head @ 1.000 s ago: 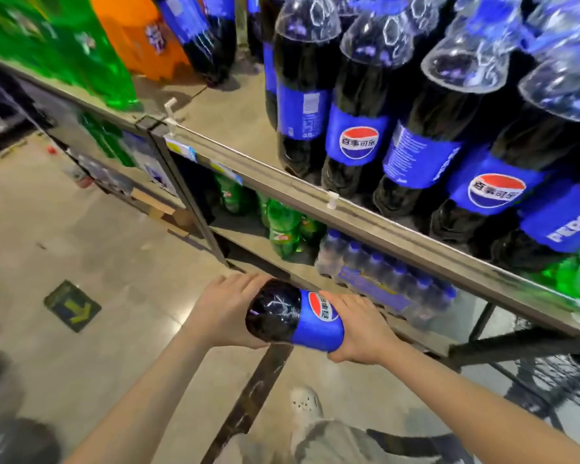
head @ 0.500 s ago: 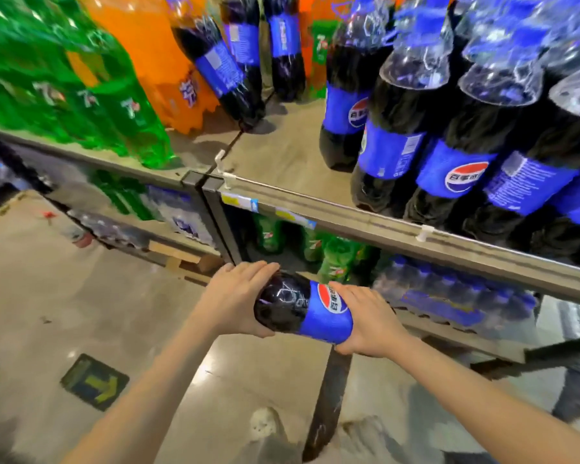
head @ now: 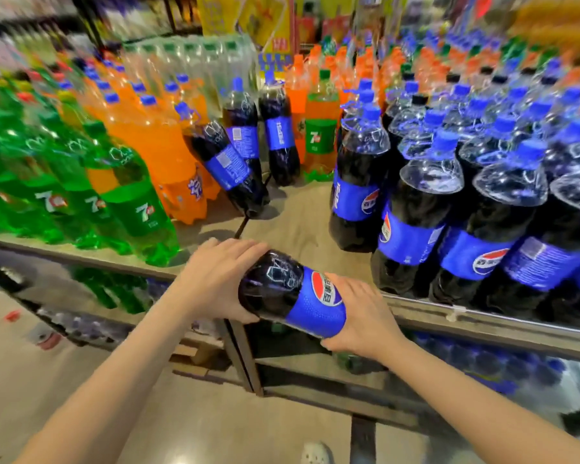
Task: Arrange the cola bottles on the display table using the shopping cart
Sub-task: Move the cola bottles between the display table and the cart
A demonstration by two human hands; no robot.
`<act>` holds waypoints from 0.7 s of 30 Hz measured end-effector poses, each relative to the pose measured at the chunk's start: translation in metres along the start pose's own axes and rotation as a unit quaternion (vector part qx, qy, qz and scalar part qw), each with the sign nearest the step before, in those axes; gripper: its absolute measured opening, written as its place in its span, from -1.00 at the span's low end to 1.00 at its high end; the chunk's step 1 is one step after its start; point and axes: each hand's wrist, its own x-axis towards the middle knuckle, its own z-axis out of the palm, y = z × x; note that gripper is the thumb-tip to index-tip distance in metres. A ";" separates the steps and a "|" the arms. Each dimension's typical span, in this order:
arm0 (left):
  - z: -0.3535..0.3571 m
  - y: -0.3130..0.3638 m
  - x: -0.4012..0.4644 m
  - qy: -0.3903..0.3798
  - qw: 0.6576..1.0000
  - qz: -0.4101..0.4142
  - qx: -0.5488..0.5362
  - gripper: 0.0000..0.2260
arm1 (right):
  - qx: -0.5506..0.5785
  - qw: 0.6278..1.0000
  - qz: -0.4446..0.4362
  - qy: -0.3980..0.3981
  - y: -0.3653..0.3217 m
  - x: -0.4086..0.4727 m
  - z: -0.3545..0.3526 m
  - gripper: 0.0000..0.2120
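Note:
I hold a large cola bottle (head: 292, 296) with a blue label on its side, at the front edge of the display table (head: 302, 222). My left hand (head: 215, 279) grips its dark bottom end. My right hand (head: 365, 323) grips the labelled middle, and the neck end is hidden behind it. Several upright cola bottles (head: 412, 209) fill the table's right side. Three more cola bottles (head: 245, 152) stand at the back of a bare gap, one of them leaning left.
Green soda bottles (head: 128, 199) and orange soda bottles (head: 168, 155) crowd the table's left side. A lower shelf (head: 315, 366) under the table holds more bottles. Tiled floor (head: 181, 423) lies below, with my shoe (head: 315, 453) at the bottom edge.
The bottle and both hands have risen from below the table edge to its level. My view has tilted up, so the whole tabletop of bottles shows.

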 end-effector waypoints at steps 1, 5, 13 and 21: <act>-0.009 -0.008 0.010 0.011 1.000 0.005 0.013 -0.07 | -0.006 1.000 -0.001 0.013 -0.002 0.013 -0.006 0.06; -0.037 -0.039 0.047 0.039 0.998 0.020 0.055 -0.03 | -0.027 0.997 0.000 0.078 -0.005 0.061 -0.026 0.08; -0.034 -0.075 0.102 0.052 0.996 0.014 0.073 -0.09 | -0.020 0.995 0.027 0.094 0.013 0.135 -0.025 0.03; 0.002 -0.097 0.126 0.011 0.998 0.035 0.060 -0.05 | 0.030 0.998 0.052 0.033 0.019 0.147 -0.001 0.11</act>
